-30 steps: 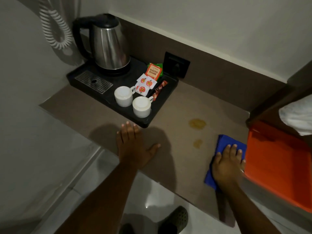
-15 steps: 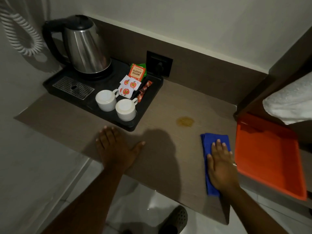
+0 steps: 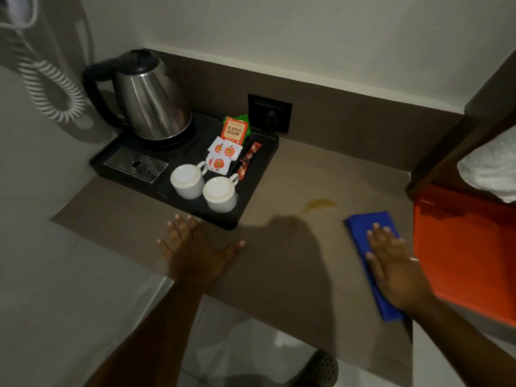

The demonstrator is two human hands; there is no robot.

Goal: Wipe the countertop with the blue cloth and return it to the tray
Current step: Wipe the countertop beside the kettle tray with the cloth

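Observation:
The blue cloth lies folded on the brown countertop, right beside the orange tray. My right hand presses flat on the cloth, fingers spread and pointing away from me, covering its middle. A yellowish spill stain sits on the counter just left of and beyond the cloth, apart from it. Near the counter's front edge, my left hand rests flat and open on the bare surface.
A black tray at the back left carries a steel kettle, two white cups, and tea sachets. A white towel hangs above the orange tray. A wall socket and a coiled cord are behind.
My right hand has slid the cloth over the counter; the smaller, nearer stain seen a second ago no longer shows. My left hand has stayed planted.

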